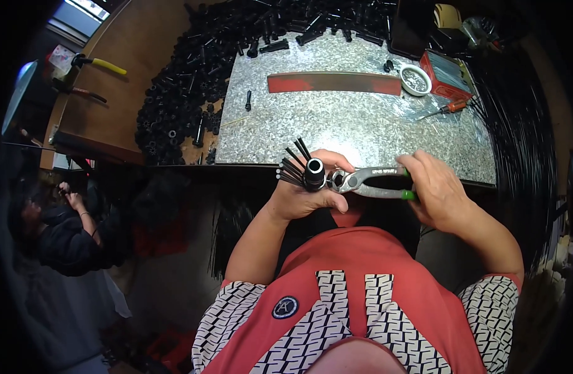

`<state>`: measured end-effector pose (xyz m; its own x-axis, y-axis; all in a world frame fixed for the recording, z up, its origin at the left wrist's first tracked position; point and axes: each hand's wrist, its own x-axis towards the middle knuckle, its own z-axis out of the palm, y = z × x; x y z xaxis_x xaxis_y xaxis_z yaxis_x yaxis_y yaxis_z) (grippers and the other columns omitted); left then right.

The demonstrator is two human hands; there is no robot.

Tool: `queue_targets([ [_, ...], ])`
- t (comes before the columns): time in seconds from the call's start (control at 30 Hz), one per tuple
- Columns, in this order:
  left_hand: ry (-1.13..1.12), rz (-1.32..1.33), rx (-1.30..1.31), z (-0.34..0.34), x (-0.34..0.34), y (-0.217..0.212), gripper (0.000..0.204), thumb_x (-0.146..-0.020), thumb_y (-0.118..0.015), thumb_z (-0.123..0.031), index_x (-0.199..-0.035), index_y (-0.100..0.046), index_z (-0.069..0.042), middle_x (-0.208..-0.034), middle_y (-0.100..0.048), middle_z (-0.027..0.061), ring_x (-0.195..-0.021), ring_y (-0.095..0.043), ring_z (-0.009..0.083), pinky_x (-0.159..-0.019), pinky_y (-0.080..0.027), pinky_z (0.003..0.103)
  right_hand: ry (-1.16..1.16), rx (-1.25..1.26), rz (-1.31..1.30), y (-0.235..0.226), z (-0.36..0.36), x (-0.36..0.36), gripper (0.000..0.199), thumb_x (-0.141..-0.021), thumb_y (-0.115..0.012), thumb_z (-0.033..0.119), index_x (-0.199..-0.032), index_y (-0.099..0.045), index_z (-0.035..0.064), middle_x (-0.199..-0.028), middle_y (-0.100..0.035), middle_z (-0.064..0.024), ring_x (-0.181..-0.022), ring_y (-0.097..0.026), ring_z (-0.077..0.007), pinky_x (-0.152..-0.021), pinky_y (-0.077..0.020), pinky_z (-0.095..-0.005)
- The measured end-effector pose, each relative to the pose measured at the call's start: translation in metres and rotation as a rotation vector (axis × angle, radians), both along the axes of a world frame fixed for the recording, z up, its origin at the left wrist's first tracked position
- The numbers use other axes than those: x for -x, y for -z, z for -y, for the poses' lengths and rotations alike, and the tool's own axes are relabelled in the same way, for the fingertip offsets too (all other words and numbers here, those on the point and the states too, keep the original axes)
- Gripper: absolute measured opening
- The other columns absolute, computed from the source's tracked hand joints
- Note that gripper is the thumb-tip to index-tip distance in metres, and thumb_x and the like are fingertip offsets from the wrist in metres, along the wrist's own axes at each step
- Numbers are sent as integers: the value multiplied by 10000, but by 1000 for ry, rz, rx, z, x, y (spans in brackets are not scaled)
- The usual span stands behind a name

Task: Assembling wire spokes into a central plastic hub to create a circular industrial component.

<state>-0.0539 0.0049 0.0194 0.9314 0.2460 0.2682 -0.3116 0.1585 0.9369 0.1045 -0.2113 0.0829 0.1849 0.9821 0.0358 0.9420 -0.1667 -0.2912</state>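
My left hand is closed around a black tubular piece with a pale ring at its open end. Several thin black rods with light tips fan out to the left of that tube. My right hand grips the ends of a pair of pliers with grey handles and green tips. The handles are spread apart. Beside the tube, the pliers' jaws sit between my left fingers and thumb; fingers partly cover what they touch.
Black plastic parts are heaped left and behind the speckled board. On it lie a red-grey bar, white bowl, red box and orange-handled screwdriver. Black rods hang right. Another person sits at left.
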Motion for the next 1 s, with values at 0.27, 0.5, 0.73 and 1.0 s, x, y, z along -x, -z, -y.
queue_targets([
  [0.27,50,-7,21,1,1,7,805,-566,-864,-383,-1136,-485,40,-685,-558,-30,-621,-490,39,-567,-348,178,-111,62,-245,-8,-11,-8,551,-702,-562,-66,-1230,-432,26,-1049,-478,-178,-939,-531,-377,-807,-441,-433],
  [0.5,-56,77,193,9,1,15,732,-597,-868,-323,-1140,-520,23,-701,-577,-22,-640,-521,37,-568,-375,176,-32,159,-554,15,-19,-1,265,-835,-646,76,-1049,-501,17,-866,-583,-190,-794,-583,-367,-702,-464,-418],
  [0.73,-72,29,244,9,6,13,760,-599,-867,-327,-1163,-504,32,-644,-516,-54,-617,-484,22,-567,-347,170,24,186,-538,24,-27,3,298,-814,-738,206,-872,-525,6,-689,-581,-191,-639,-577,-382,-574,-443,-398],
  [1.0,-98,53,293,5,3,19,745,-626,-882,-264,-1180,-488,39,-590,-492,-70,-543,-431,8,-542,-337,173,186,-164,-431,20,-21,-9,185,-877,-653,139,-858,-524,7,-621,-511,-134,-557,-526,-251,-550,-416,-347],
])
